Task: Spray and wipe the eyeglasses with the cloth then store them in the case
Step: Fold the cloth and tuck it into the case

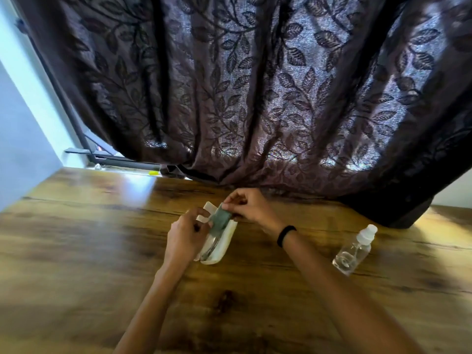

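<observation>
Eyeglasses (210, 247) lie inside the open cream case (224, 241) on the wooden worktop (76, 238). Both hands pinch a small grey-green cloth (220, 218) over the case's far end: the left hand (185, 237) has its grip on the near edge, the right hand (251, 206) on the far edge. A clear spray bottle (355, 250) stands well apart to the right.

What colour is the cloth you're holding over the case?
Grey-green cloth, held by both hands above the cream case; head view.
</observation>
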`<state>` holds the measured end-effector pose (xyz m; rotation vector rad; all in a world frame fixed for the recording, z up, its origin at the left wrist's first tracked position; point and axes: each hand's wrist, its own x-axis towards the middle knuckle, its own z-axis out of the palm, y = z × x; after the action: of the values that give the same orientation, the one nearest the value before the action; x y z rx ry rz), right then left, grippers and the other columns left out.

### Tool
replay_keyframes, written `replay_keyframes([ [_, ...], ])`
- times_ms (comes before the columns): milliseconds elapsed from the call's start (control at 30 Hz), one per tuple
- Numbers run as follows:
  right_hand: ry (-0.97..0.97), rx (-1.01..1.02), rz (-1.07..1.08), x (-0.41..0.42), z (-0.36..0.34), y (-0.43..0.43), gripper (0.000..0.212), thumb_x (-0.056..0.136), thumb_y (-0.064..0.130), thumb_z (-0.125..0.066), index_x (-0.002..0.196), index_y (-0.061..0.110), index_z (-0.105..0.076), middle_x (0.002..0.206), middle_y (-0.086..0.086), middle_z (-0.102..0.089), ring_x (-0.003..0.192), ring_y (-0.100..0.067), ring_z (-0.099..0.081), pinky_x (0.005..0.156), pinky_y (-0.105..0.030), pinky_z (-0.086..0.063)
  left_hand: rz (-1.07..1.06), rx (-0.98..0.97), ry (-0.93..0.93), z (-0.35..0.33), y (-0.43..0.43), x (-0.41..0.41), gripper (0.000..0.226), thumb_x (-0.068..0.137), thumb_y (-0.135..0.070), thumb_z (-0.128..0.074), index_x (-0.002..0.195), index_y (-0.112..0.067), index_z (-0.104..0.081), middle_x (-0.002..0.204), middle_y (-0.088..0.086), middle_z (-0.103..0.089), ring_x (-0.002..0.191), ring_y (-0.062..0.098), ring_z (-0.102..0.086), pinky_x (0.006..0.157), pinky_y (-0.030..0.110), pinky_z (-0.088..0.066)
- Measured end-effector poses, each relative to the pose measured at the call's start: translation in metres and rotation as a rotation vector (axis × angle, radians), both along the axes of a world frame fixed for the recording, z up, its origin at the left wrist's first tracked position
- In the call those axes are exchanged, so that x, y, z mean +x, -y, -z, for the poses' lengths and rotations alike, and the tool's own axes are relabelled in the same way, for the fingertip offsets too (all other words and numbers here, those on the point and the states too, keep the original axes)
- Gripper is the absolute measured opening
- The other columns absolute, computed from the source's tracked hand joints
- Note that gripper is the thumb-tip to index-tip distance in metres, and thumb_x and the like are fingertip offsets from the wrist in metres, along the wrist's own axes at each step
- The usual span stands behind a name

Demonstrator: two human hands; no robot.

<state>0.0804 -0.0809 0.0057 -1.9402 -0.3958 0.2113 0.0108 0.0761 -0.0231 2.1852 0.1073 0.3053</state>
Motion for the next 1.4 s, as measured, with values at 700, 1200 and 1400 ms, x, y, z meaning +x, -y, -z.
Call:
replay_keyframes([
  [700, 0.279, -0.475, -0.063, 0.008, 0.023, -0.024, 0.011, 0.08, 0.014, -0.068, 0.088, 0.008, -0.071, 0.092, -0.01, -0.072, 0.077, -0.013, -0.061, 0.065, -0.024, -0.047, -0.011, -0.039, -0.33, 0.02, -0.034, 0.021, 0.044, 0.09, -0.036, -0.052, 0.124, -0.009, -0.051, 0.115, 0.014, -0.062, 0.097, 0.028, -0.061, 0.081, 0.043, -0.054],
  [1200, 0.184, -0.279, 0.086, -0.012, 0.034, 0.006, 0.022, 0.089, 0.022, -0.057, 0.108, 0.013, -0.061, 0.107, -0.007, -0.054, 0.088, -0.01, -0.048, 0.066, -0.01, -0.037, 0.153, -0.752, -0.561, 0.002, -0.022, 0.007, 0.025, 0.091, -0.024, -0.052, 0.114, -0.015, -0.053, 0.1, 0.011, -0.065, 0.081, 0.022, -0.067, 0.055, 0.032, -0.059],
  [1400, 0.007, -0.183, 0.162, -0.052, 0.055, 0.029, 0.022, 0.087, 0.021, -0.06, 0.108, 0.014, -0.057, 0.094, 0.004, -0.058, 0.075, -0.006, -0.058, 0.06, -0.016, -0.052, 0.188, -0.875, -0.603, 0.01, -0.019, 0.005, 0.029, 0.086, -0.019, -0.058, 0.114, -0.013, -0.054, 0.094, 0.011, -0.069, 0.079, 0.024, -0.068, 0.063, 0.036, -0.06],
])
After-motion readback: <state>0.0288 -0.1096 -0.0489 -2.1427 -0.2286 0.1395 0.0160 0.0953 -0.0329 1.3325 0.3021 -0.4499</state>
